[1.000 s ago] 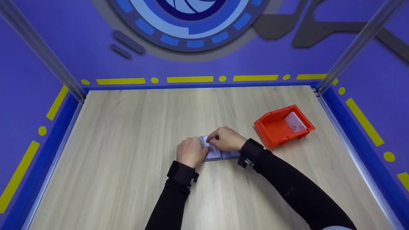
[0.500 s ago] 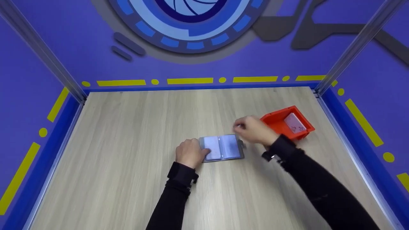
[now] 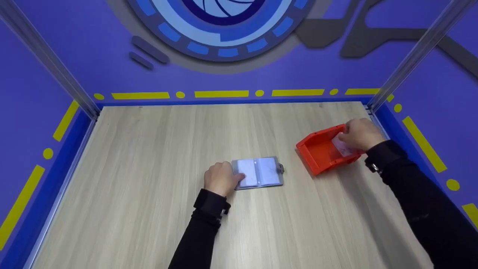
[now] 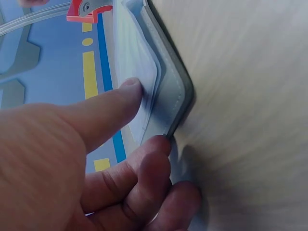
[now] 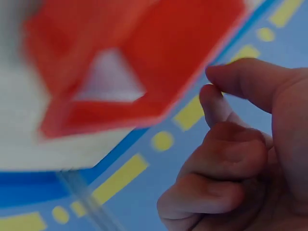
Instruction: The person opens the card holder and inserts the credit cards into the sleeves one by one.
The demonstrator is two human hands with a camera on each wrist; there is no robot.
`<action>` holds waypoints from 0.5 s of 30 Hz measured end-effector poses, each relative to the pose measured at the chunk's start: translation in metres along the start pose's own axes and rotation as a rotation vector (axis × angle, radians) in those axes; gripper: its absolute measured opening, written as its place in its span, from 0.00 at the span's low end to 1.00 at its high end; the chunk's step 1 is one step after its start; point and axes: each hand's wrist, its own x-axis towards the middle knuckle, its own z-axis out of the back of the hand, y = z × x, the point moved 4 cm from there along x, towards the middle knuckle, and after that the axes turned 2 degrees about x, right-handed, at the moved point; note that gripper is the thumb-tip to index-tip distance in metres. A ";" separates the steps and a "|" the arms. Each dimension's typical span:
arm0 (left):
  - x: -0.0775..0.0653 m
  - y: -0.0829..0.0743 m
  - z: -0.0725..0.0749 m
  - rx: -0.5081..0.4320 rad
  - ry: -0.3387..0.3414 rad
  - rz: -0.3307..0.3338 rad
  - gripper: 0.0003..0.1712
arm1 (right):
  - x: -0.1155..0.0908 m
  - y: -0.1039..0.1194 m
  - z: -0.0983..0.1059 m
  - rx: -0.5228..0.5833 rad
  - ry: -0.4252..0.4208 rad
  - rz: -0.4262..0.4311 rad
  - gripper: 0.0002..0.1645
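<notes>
A small grey card holder (image 3: 268,172) lies spread on the table, its clear sleeve pages facing up and a snap tab at its right side. My left hand (image 3: 219,178) grips its left edge. In the left wrist view, the thumb (image 4: 129,89) presses on the sleeves while the fingers are at the cover's corner. Over the right end of a red bin (image 3: 320,147) is my right hand (image 3: 360,133), partly covering a pale pink-patterned card (image 3: 340,145) inside. The right wrist view shows its fingers loosely curled, thumb and index tips close together with nothing visible between them.
The wooden table (image 3: 157,157) is bounded by a blue back wall (image 3: 239,80) and side walls with yellow markings. Metal corner posts (image 3: 414,56) stand at the back. The bin sits at the right, beyond the card holder.
My right hand has left the card holder and moved right to the bin, uncovering the sleeve pages. The left hand keeps its place on the holder's left edge.
</notes>
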 end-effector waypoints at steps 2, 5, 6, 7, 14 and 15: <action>0.000 0.000 -0.001 -0.004 -0.001 0.005 0.28 | -0.001 -0.016 -0.002 -0.041 0.009 -0.020 0.19; 0.000 0.000 0.000 -0.004 -0.007 0.009 0.28 | -0.003 -0.032 -0.005 -0.094 -0.010 -0.048 0.23; 0.000 0.000 0.000 -0.002 -0.006 0.009 0.28 | -0.004 -0.035 -0.006 -0.105 -0.012 -0.062 0.25; 0.000 0.000 0.000 -0.003 -0.005 0.009 0.28 | -0.005 -0.038 -0.008 -0.111 -0.012 -0.076 0.27; -0.001 0.000 -0.001 -0.004 0.007 0.006 0.28 | -0.009 -0.048 -0.018 -0.100 -0.022 -0.123 0.32; -0.001 -0.001 -0.001 -0.001 0.005 0.005 0.28 | -0.008 -0.048 -0.018 -0.099 -0.029 -0.122 0.32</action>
